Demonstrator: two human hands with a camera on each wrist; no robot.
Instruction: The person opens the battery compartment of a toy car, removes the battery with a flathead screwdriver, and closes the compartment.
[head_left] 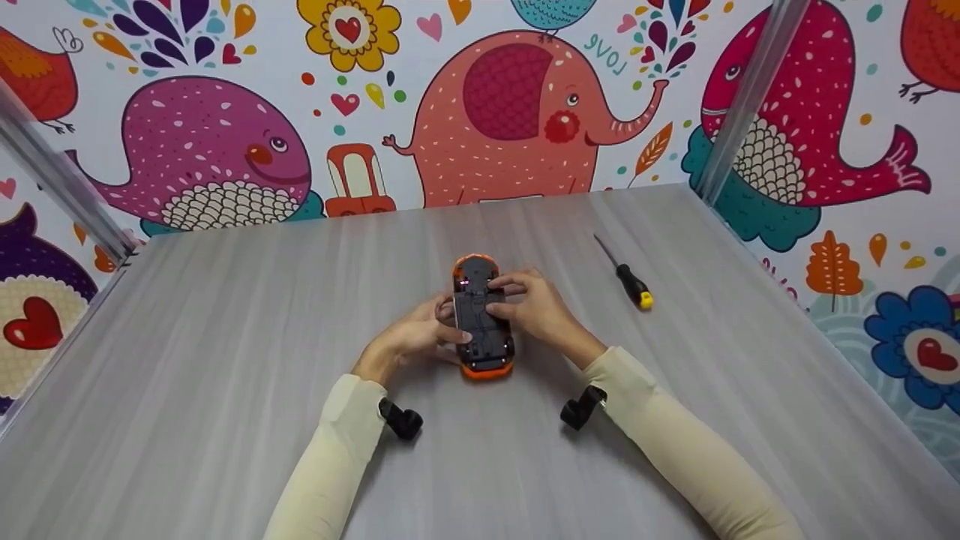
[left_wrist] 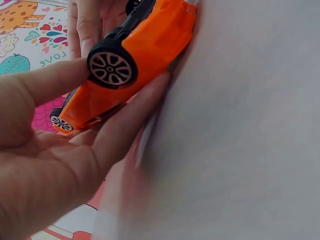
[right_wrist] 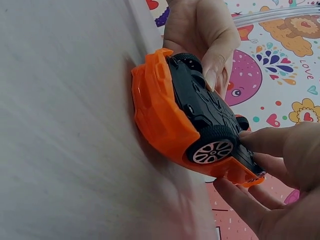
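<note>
An orange toy car [head_left: 480, 304] lies upside down at the middle of the table, its black underside facing up. My left hand [head_left: 409, 335] grips it from the left, thumb on the underside near a wheel and fingers along the orange body, as the left wrist view shows. From the right, my right hand [head_left: 546, 311] holds the car between thumb and fingers. In the right wrist view, the thumb of the right hand [right_wrist: 285, 175] touches the black underside [right_wrist: 210, 102] beside a wheel [right_wrist: 213, 151], while other fingers reach the body's side. The roof is hidden.
A screwdriver [head_left: 634, 285] with a black and yellow handle lies to the right of the car, its tip pointing away. The wood-grain table [head_left: 225, 360] meets cartoon-printed walls [head_left: 360, 112] at the back and sides. Small black devices [head_left: 405, 421] sit at both wrists.
</note>
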